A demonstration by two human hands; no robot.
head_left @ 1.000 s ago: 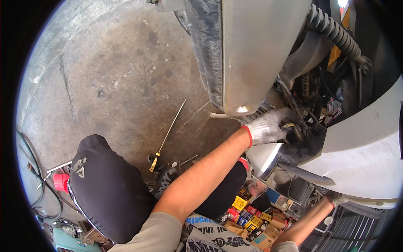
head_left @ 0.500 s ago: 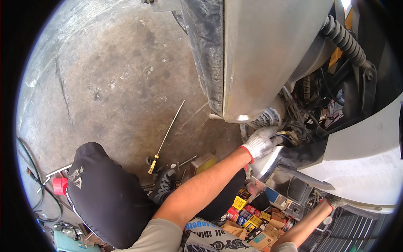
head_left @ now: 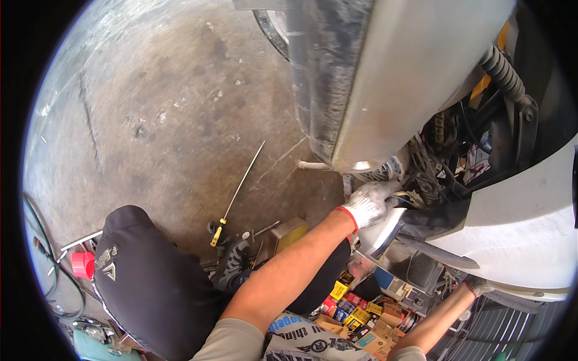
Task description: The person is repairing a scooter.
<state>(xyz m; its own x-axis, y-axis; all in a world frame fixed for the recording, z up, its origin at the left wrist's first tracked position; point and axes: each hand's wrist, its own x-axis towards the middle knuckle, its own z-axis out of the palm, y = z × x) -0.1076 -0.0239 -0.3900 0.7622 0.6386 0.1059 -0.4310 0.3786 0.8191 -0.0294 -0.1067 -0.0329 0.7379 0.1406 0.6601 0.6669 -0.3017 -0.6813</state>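
Observation:
My left hand (head_left: 368, 206), in a whitish glove with a red cuff, reaches into the gap between two body panels of a motorbike. Its fingers are closed around a bundle of thin wires (head_left: 404, 197), with yellow and blue strands showing beside the thumb. Just above it hangs a long, dusty silver-grey panel (head_left: 391, 90). Farther right, my gloved right hand (head_left: 477, 285) is at the lower edge of a white panel (head_left: 512, 234); its fingers are mostly hidden there. Dark cables and frame parts (head_left: 430, 171) crowd the space beyond my left hand.
On the concrete floor (head_left: 174, 126) lies a long screwdriver (head_left: 220, 231) with a yellow handle. Small coloured boxes (head_left: 361, 313) are piled below my arms. A coil shock absorber (head_left: 506, 75) stands at upper right. A red cup-like object (head_left: 83, 265) and a hose (head_left: 51, 240) lie left.
The silver-grey panel has shifted to the right in view and its lower tip has swung right, uncovering more of a pale rod on the floor. Both hands stay in nearly the same places.

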